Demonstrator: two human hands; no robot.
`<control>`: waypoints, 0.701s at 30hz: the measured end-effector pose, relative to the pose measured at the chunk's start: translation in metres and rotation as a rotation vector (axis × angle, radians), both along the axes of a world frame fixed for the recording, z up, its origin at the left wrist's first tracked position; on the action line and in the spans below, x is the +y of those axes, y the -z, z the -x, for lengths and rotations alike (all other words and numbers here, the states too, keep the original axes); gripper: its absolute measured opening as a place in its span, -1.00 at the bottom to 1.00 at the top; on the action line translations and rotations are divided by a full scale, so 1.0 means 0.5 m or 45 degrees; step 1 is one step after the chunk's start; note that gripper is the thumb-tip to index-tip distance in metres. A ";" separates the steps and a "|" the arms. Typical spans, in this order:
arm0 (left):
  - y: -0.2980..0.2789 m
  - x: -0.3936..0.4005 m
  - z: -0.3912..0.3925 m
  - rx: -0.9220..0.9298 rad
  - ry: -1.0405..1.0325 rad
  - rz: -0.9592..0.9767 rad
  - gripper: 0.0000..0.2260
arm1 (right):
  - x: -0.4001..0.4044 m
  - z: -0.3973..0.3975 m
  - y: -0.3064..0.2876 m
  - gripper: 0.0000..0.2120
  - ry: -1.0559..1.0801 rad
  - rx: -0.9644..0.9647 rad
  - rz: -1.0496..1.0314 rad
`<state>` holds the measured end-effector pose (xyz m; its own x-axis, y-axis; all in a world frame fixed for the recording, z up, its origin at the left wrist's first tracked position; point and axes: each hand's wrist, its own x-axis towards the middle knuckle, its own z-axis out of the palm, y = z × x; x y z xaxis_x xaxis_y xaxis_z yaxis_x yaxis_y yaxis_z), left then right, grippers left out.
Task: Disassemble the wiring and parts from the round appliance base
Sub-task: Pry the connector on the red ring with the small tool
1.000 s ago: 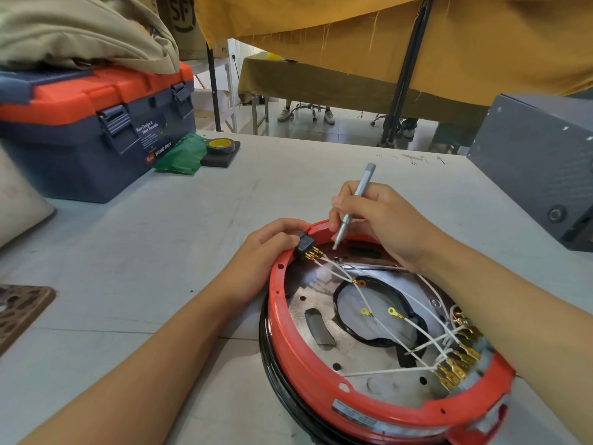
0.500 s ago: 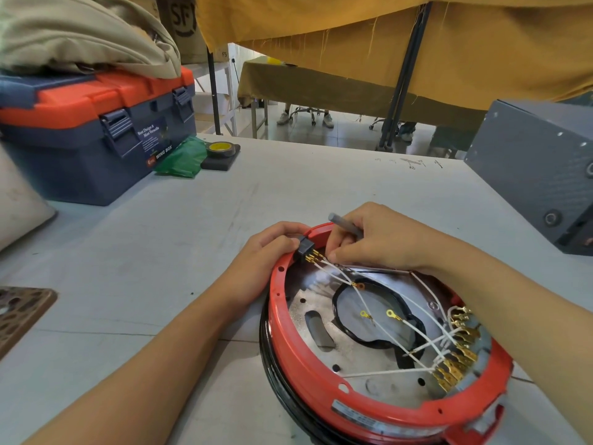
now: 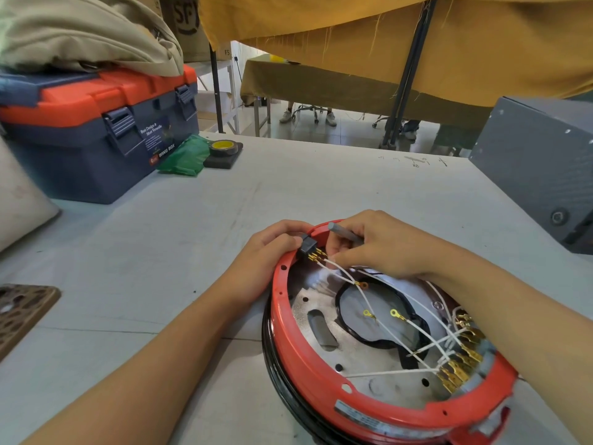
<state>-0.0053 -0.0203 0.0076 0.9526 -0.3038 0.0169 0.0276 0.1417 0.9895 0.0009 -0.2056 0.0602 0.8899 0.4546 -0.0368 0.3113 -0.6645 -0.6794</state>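
The round appliance base (image 3: 290, 348), red-rimmed over a black shell, lies open side up on the table in front of me. White wires (image 3: 369, 303) with brass terminals cross its metal floor to a terminal cluster (image 3: 459, 364) at the right. A black connector block (image 3: 308, 245) with gold pins sits in the far rim. My left hand (image 3: 269, 252) grips the rim at that block. My right hand (image 3: 378, 248) holds a grey screwdriver (image 3: 341, 230) tucked under its fingers, and its fingertips pinch a white wire right beside the block's pins.
A blue and orange toolbox (image 3: 96, 130) stands at the far left with beige cloth on it. A green bag (image 3: 186, 155) and a tape roll (image 3: 223, 146) lie next to it. A grey metal box (image 3: 539, 168) stands at the right. A brown perforated panel (image 3: 19, 313) lies at the left edge.
My right hand lowered the screwdriver from upright to lying flat in the hand, and its fingertips moved onto the wire at the connector block. The left hand stayed on the rim.
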 end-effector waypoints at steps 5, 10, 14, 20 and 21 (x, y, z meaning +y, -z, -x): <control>0.004 0.001 -0.003 0.002 0.025 0.037 -0.76 | 0.000 -0.002 0.000 -0.90 -0.010 -0.001 -0.006; 0.006 0.004 -0.007 -0.011 0.060 0.052 -0.74 | 0.003 0.000 -0.004 -0.92 -0.047 0.000 0.016; 0.008 0.007 -0.009 -0.017 0.062 0.050 -0.73 | 0.001 0.000 -0.007 -0.94 -0.050 -0.009 0.057; 0.006 0.008 -0.007 -0.031 0.041 0.017 -0.77 | -0.007 0.002 -0.008 -0.87 -0.047 0.057 0.057; 0.005 0.007 -0.007 -0.031 0.027 0.005 -0.77 | -0.015 0.006 -0.008 -0.84 -0.043 0.087 0.026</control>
<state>-0.0020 -0.0170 0.0049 0.9452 -0.3239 0.0411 0.0067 0.1452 0.9894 -0.0021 -0.2132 0.0641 0.8692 0.4828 -0.1065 0.2870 -0.6681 -0.6865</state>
